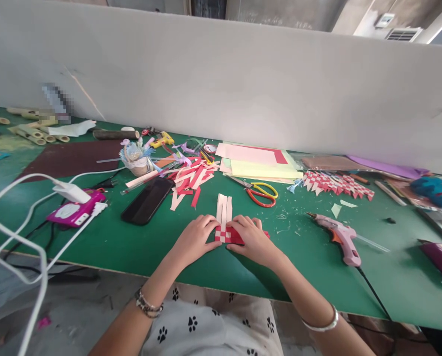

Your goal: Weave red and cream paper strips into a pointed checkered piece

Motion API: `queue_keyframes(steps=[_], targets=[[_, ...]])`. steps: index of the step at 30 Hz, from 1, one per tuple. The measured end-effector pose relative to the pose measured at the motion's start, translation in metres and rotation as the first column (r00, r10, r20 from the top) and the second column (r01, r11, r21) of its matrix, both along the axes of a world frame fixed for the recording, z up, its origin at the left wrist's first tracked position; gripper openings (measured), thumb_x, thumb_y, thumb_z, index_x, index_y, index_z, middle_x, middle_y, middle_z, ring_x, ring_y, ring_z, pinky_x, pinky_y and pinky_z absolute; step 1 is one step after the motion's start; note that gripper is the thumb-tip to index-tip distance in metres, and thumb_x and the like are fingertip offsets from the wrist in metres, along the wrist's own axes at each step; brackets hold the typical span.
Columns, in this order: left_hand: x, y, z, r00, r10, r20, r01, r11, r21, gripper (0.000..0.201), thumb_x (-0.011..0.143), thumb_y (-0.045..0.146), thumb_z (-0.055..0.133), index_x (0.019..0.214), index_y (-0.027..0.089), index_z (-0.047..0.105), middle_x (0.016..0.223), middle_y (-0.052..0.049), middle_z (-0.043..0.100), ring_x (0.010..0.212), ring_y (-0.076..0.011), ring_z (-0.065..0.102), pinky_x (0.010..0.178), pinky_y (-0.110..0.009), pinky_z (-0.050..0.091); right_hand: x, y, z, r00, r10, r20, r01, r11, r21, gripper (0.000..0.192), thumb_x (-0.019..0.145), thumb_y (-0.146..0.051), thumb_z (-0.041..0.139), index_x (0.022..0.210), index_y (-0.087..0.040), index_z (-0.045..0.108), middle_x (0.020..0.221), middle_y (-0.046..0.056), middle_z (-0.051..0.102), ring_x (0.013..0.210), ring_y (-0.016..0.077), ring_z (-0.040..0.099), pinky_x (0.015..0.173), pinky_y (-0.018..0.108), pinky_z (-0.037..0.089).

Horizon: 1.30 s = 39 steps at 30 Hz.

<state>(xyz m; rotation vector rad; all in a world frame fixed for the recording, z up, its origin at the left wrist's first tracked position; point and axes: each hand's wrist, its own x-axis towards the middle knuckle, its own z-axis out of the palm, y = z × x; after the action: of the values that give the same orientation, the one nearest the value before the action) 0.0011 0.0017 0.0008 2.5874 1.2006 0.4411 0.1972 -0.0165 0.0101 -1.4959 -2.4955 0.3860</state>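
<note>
A small piece of woven paper strips (222,234), checked in red and pale pink, lies on the green table near its front edge. Pale pink strips stick out from it away from me, and red strips run to the right. My left hand (195,238) grips its left edge, thumb low and fingers above. On the right part, my right hand (251,241) presses down with bent fingers and thumb, covering much of the red strips. Beyond my hands lie scissors (263,194) with yellow and red handles, and a pile of loose red and pink strips (193,175).
A black phone (147,200) lies left of my hands. Farther left, white cables loop around a magenta power strip (74,210). To the right are a pink glue gun (337,235) and finished red-white weaving (335,184). Paper sheets (265,169) lie by the grey partition (221,79).
</note>
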Motion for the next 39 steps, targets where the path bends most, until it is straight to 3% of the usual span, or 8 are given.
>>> queue_keyframes(steps=[8, 11, 14, 18, 23, 27, 33, 39], targets=[[-0.001, -0.003, -0.001, 0.999, -0.002, -0.051, 0.005, 0.998, 0.062, 0.029, 0.083, 0.035, 0.058, 0.106, 0.018, 0.054, 0.104, -0.006, 0.056, 0.09, -0.0213, 0.054, 0.074, -0.033, 0.047, 0.005, 0.002, 0.003, 0.998, -0.044, -0.054, 0.041, 0.998, -0.046, 0.03, 0.084, -0.044, 0.049, 0.109, -0.026, 0.054, 0.102, 0.005, 0.055, 0.095, 0.0211, 0.052, 0.08, 0.036, 0.034], [0.0, -0.006, -0.001, 0.997, 0.0, -0.075, 0.01, 0.991, 0.135, 0.035, 0.083, 0.033, 0.058, 0.114, 0.016, 0.05, 0.114, -0.009, 0.052, 0.094, -0.023, 0.054, 0.076, -0.035, 0.047, 0.008, 0.004, 0.0, 0.993, -0.102, -0.054, 0.098, 0.993, -0.059, 0.023, 0.088, -0.036, 0.043, 0.105, -0.025, 0.055, 0.099, 0.005, 0.057, 0.093, 0.0206, 0.054, 0.079, 0.036, 0.033], [0.003, -0.009, -0.001, 0.993, -0.076, -0.095, 0.093, 0.977, 0.19, 0.035, 0.085, 0.026, 0.056, 0.117, 0.017, 0.048, 0.118, -0.009, 0.051, 0.101, -0.0238, 0.053, 0.081, -0.037, 0.046, 0.011, 0.008, -0.004, 0.988, -0.136, -0.068, 0.129, 0.987, -0.099, 0.019, 0.085, -0.026, 0.046, 0.101, -0.024, 0.055, 0.098, 0.004, 0.059, 0.092, 0.0203, 0.055, 0.082, 0.038, 0.03], [0.01, -0.014, -0.002, 0.98, -0.141, -0.14, 0.165, 0.969, 0.182, 0.021, 0.086, 0.018, 0.052, 0.107, 0.016, 0.054, 0.105, -0.007, 0.058, 0.097, -0.0223, 0.055, 0.079, -0.035, 0.046, 0.014, 0.016, -0.006, 0.973, -0.2, -0.117, 0.174, 0.964, -0.2, 0.019, 0.08, -0.022, 0.047, 0.098, -0.024, 0.054, 0.084, -0.001, 0.061, 0.083, 0.0171, 0.056, 0.086, 0.041, 0.026], [0.019, -0.02, 0.0, 0.991, -0.042, -0.126, 0.06, 0.988, 0.14, 0.021, 0.087, 0.027, 0.049, 0.104, 0.016, 0.055, 0.099, -0.008, 0.061, 0.086, -0.0216, 0.059, 0.07, -0.033, 0.047, 0.027, 0.02, 0.004, 0.952, -0.255, -0.168, 0.201, 0.938, -0.283, 0.021, 0.078, -0.027, 0.05, 0.099, -0.025, 0.055, 0.078, -0.003, 0.062, 0.077, 0.0164, 0.057, 0.089, 0.043, 0.026], [0.03, -0.019, 0.005, 0.99, 0.118, -0.072, -0.111, 0.989, 0.097, 0.029, 0.085, 0.034, 0.05, 0.108, 0.016, 0.054, 0.09, -0.006, 0.065, 0.081, -0.0216, 0.061, 0.065, -0.03, 0.046, 0.035, 0.021, 0.021, 0.946, -0.236, -0.224, 0.162, 0.939, -0.302, 0.017, 0.081, -0.028, 0.048, 0.094, -0.024, 0.057, 0.074, -0.003, 0.061, 0.074, 0.0151, 0.057, 0.089, 0.041, 0.028], [0.051, -0.011, 0.014, 0.937, 0.289, -0.195, -0.275, 0.956, 0.098, 0.038, 0.079, 0.05, 0.054, 0.088, 0.014, 0.061, 0.072, -0.009, 0.066, 0.065, -0.0236, 0.063, 0.052, -0.027, 0.04, 0.025, 0.026, 0.039, 0.944, -0.177, -0.279, 0.091, 0.951, -0.295, 0.015, 0.081, -0.029, 0.047, 0.09, -0.022, 0.057, 0.055, -0.007, 0.049, 0.055, 0.0104, 0.045, 0.075, 0.033, 0.036], [0.06, -0.006, 0.017, 0.908, 0.34, -0.246, -0.324, 0.94, 0.104, 0.027, 0.086, 0.032, 0.045, 0.081, 0.012, 0.062, 0.068, -0.011, 0.065, 0.064, -0.0245, 0.064, 0.051, -0.026, 0.039, 0.017, 0.025, 0.048, 0.888, -0.121, -0.444, -0.041, 0.94, -0.339, 0.023, 0.082, -0.03, 0.044, 0.101, -0.021, 0.054, 0.056, -0.007, 0.047, 0.051, 0.0092, 0.038, 0.055, 0.023, 0.034]])
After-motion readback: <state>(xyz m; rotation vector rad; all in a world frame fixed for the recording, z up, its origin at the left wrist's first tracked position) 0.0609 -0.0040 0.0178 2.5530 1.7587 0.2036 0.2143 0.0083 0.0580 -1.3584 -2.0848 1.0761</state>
